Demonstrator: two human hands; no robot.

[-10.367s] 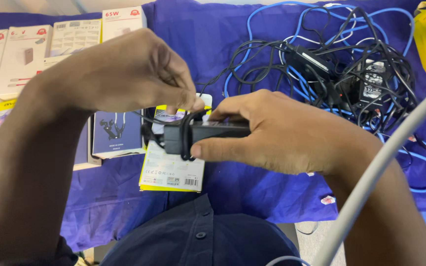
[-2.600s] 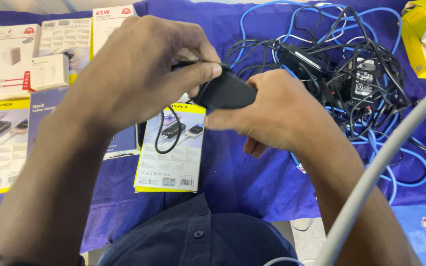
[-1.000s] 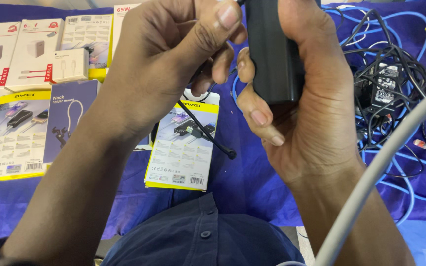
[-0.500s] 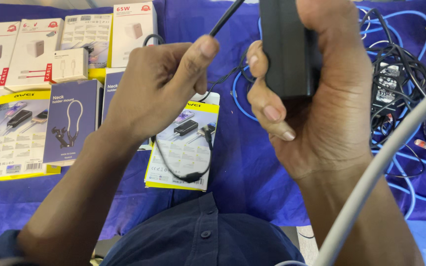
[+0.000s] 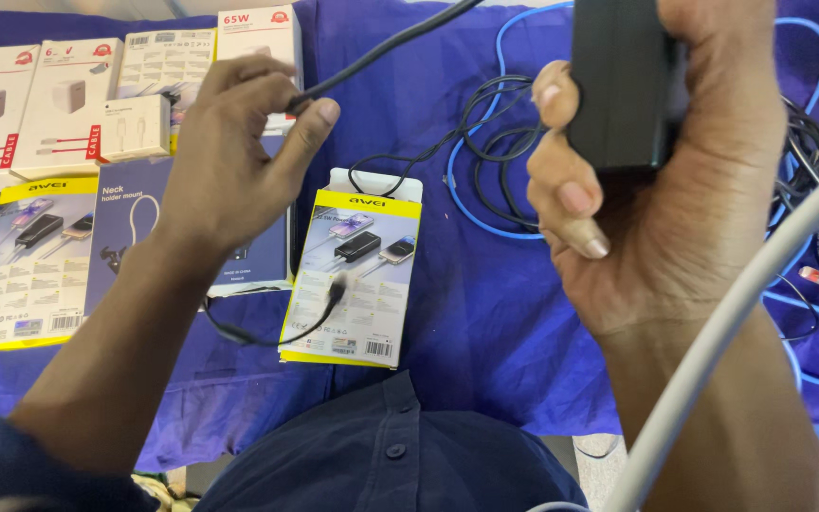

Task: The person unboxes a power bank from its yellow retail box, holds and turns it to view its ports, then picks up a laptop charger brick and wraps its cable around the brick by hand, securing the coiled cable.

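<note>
Closest to you, your dark blue shirt front fills the bottom edge, and a pale grey cable cuts diagonally across the lower right. Your right hand is raised close to the camera, its grip closed around a black power brick held upright, fingers curled over its left edge. Your left hand hovers above the surface, thumb and fingers pinching a thin black cord that runs up and to the right toward the brick. A loose length of the cord hangs below your left wrist, and its plug end lies on a yellow and white box. That box rests on a blue cloth covering the surface, just beside a dark blue box partly under your left hand. Further left lies another yellow box. Beyond, white charger boxes line the far edge, and to the right a tangle of blue and black cables spreads out.
</note>
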